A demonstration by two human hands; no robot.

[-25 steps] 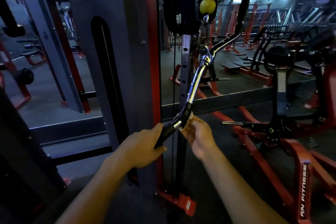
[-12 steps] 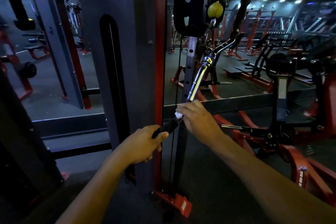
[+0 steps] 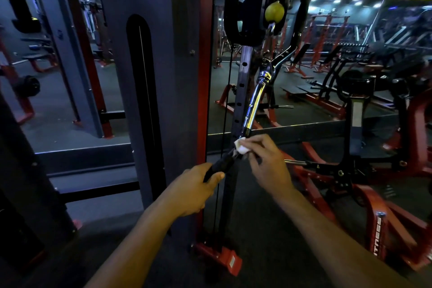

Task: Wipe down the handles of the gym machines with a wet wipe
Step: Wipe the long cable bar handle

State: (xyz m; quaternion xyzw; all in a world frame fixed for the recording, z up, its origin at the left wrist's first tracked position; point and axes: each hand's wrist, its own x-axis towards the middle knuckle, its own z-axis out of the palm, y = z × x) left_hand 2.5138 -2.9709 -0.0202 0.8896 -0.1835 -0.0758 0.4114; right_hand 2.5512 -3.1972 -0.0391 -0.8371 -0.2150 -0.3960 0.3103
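The left hand [image 3: 196,190] was closed around the lower black rubber grip [image 3: 221,165] of the bent chrome cable bar [image 3: 253,103], which hung tilted from the cable under a yellow stopper ball [image 3: 274,11]. The right hand [image 3: 268,163] pinched a small folded white wet wipe [image 3: 241,146] against the bar where rubber met chrome.

Risks, as judged: the bar hung free, so a slackened left grip would have let it swing and knock the grey perforated upright post [image 3: 243,77] just behind. The wipe was small; pressed on one face only, it could have missed the underside. The portion under the left hand stayed uncleaned unless the hold shifted. The upper black rubber grip [image 3: 302,9] appeared not yet reached.
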